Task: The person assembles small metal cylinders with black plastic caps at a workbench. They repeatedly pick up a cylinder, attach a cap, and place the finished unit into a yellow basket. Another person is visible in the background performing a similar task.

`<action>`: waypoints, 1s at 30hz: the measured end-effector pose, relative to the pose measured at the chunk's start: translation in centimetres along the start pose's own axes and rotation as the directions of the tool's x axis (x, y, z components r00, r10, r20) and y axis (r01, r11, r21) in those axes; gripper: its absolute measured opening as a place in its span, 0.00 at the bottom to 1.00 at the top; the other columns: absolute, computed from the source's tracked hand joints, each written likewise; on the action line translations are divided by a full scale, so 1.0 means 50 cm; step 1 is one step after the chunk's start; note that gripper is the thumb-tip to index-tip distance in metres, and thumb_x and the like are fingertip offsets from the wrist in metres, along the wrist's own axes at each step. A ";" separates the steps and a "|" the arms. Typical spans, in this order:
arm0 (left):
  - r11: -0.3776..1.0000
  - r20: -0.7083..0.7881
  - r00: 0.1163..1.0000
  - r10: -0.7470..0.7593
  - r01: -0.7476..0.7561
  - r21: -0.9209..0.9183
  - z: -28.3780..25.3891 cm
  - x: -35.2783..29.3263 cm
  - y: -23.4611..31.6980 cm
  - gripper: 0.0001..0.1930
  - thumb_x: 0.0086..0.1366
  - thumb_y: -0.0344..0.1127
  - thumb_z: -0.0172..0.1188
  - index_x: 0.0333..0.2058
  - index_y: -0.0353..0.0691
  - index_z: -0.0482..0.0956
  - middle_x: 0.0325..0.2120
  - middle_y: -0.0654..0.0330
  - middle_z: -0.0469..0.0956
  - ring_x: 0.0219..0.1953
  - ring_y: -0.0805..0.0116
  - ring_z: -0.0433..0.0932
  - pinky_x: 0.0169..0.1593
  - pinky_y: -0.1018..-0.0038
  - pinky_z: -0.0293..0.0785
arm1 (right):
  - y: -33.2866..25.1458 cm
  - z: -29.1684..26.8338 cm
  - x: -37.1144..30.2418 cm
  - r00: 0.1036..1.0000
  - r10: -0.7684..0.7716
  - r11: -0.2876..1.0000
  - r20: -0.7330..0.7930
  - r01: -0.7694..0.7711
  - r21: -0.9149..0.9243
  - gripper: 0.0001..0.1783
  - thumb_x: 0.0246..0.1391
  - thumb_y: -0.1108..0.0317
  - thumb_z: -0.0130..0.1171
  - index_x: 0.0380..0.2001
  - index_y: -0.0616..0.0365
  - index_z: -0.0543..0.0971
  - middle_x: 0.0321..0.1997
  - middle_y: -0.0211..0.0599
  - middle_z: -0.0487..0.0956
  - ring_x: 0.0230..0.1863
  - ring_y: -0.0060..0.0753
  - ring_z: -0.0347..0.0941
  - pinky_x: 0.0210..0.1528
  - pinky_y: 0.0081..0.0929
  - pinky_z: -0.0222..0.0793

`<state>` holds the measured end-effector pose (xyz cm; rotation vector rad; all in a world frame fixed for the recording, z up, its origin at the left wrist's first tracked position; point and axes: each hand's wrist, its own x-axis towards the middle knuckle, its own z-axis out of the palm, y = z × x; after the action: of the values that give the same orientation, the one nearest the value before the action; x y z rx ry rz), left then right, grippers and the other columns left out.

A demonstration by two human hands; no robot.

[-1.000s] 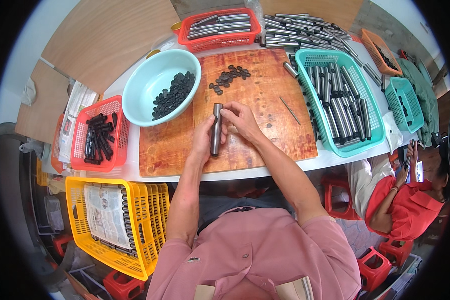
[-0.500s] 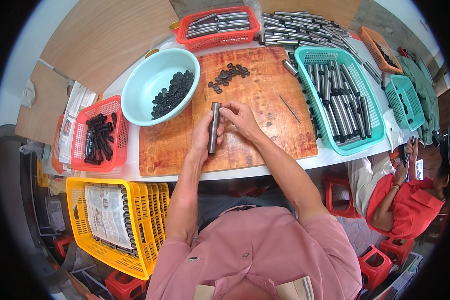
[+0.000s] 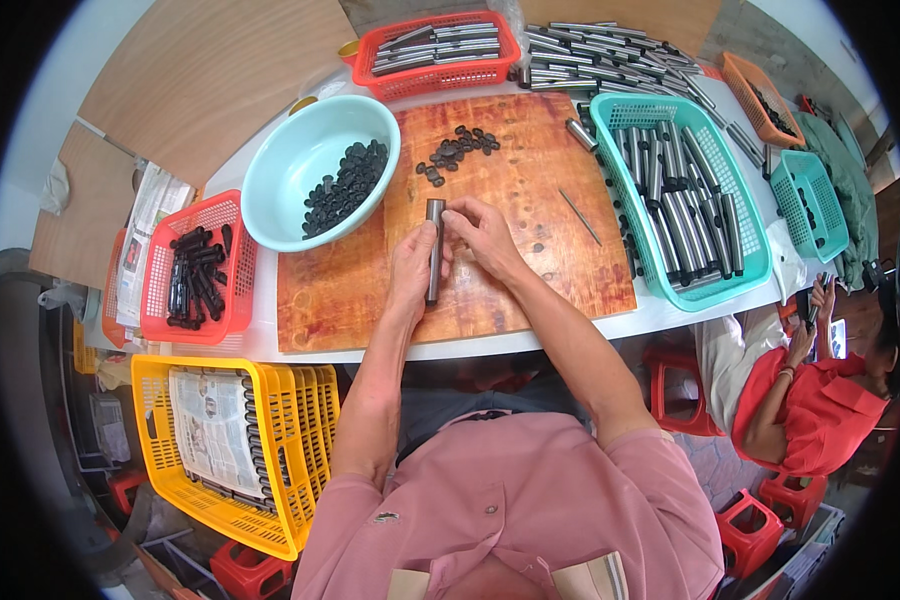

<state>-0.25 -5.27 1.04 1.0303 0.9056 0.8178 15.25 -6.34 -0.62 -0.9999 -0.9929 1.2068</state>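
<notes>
Grey tube (image 3: 435, 250) lies in left fingers (image 3: 446, 255), far end at right fingers (image 3: 460, 221).

Shirt (image 3: 570, 490): dusty pink, short sleeves (image 3: 652, 468). Collar (image 3: 582, 580): pale beige, striped edge on right flap. Button (image 3: 490, 510) at front, small and round. Chest mark (image 3: 386, 518): left side, dark, too small to make out. Trousers (image 3: 555, 395): dark grey. Left hand (image 3: 408, 265), right hand (image 3: 482, 236): bare.

The metal tube (image 3: 435, 262) has shifted slightly forward, away from the body.
</notes>
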 end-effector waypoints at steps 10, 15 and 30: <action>0.956 -0.060 0.996 0.073 -0.087 -0.282 -0.012 0.002 -0.024 0.14 0.76 0.37 0.53 0.55 0.37 0.73 0.34 0.61 0.78 0.31 0.73 0.78 0.36 0.74 0.79 | 0.015 0.002 -0.006 0.990 -0.125 0.982 -0.061 0.114 -0.152 0.11 0.59 0.68 0.65 0.40 0.64 0.82 0.32 0.28 0.80 0.33 0.15 0.72 0.35 0.19 0.68; 0.964 -0.090 0.990 0.109 -0.127 -0.235 -0.006 -0.001 -0.024 0.15 0.72 0.34 0.60 0.54 0.37 0.73 0.35 0.62 0.79 0.34 0.71 0.80 0.41 0.73 0.81 | 0.024 0.001 0.000 0.998 -0.063 0.995 -0.022 0.061 -0.082 0.11 0.57 0.70 0.68 0.39 0.65 0.82 0.32 0.29 0.80 0.30 0.16 0.72 0.33 0.19 0.68; 0.918 -0.089 0.996 0.001 -0.037 -0.394 -0.038 0.005 -0.025 0.14 0.78 0.40 0.48 0.46 0.33 0.73 0.36 0.53 0.80 0.34 0.66 0.80 0.41 0.70 0.80 | -0.002 0.000 0.015 0.953 -0.229 0.636 -0.200 -0.009 -0.772 0.12 0.51 0.68 0.67 0.39 0.60 0.82 0.33 0.45 0.83 0.35 0.45 0.81 0.39 0.40 0.75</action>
<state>-1.71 -4.76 -0.67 0.6528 0.7621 1.0205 15.34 -5.63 -0.47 -1.6980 -1.3482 0.4616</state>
